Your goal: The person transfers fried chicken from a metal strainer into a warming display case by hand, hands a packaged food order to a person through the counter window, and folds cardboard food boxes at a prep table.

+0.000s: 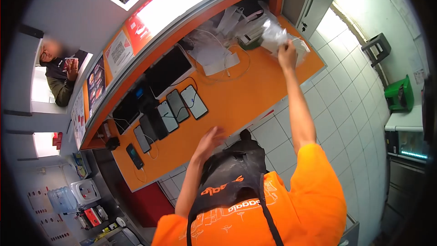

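Observation:
My right hand (287,57) is closed on a clear plastic bag (274,32) at the far right end of the orange counter (246,95). White papers and a greenish-grey device (250,39) lie around the bag. My left hand (210,143) hovers by the counter's front edge, in front of my dark apron (234,159). Its fingers look stretched out, though slightly blurred, with nothing visible in them. Nearest to it lies a phone with a pale screen (194,102), in a row of several phones and tablets joined by cables.
A black monitor (168,71) stands at the counter's back. Another person (61,75) is at a window on the left, holding something small. Grey lockers (314,9) rise beyond the counter's right end. A green box (399,94) hangs on the right wall. A water bottle (61,199) stands lower left.

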The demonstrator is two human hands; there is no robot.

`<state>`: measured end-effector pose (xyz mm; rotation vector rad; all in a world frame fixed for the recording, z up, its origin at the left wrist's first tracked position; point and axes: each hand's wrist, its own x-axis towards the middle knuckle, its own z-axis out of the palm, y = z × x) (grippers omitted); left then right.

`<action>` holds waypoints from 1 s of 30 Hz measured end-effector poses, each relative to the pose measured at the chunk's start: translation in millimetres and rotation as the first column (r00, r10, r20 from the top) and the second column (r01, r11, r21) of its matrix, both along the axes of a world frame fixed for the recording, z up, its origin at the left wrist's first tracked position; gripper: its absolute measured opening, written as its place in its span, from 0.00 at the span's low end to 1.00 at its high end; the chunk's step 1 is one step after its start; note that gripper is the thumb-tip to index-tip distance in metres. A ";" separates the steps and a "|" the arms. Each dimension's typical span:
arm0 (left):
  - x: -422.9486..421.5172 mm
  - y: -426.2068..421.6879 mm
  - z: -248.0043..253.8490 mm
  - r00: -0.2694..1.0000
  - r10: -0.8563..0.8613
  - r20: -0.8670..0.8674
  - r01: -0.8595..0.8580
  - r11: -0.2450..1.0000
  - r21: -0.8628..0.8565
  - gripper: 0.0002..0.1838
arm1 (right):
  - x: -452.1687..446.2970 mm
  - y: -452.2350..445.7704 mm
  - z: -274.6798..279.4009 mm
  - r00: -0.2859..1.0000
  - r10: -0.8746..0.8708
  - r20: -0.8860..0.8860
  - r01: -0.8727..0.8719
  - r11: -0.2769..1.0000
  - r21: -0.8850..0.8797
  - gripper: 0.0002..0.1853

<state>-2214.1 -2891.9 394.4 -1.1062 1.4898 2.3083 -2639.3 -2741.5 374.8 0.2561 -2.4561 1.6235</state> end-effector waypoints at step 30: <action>-14.4 4.9 68.2 0.632 0.539 -0.557 0.138 0.630 0.765 0.45 | 278.6 38.1 167.2 0.613 0.773 -0.163 -0.779 0.626 0.034 0.12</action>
